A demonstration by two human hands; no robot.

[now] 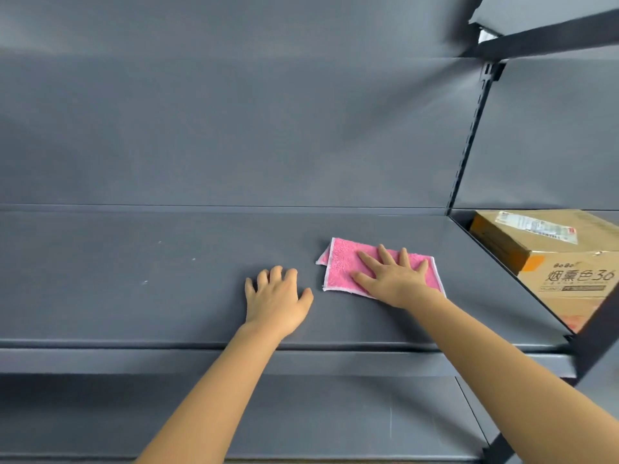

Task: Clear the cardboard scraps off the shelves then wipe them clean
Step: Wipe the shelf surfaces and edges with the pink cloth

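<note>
A pink cloth (338,262) with a white hem lies flat on the dark grey shelf (134,296), right of its middle. My right hand (393,277) presses down on the cloth with straight, spread fingers. My left hand (276,301) rests on the bare shelf just left of the cloth, fingertips bent down onto the surface, holding nothing. A few tiny white specks (144,282) dot the shelf further left. No cardboard scraps show on this shelf.
A brown cardboard box (549,259) with printed lettering stands on the neighbouring shelf bay at the right, behind a dark upright post (469,142). A lower grey shelf (301,416) lies below my forearms. Another shelf edge (549,35) crosses the top right.
</note>
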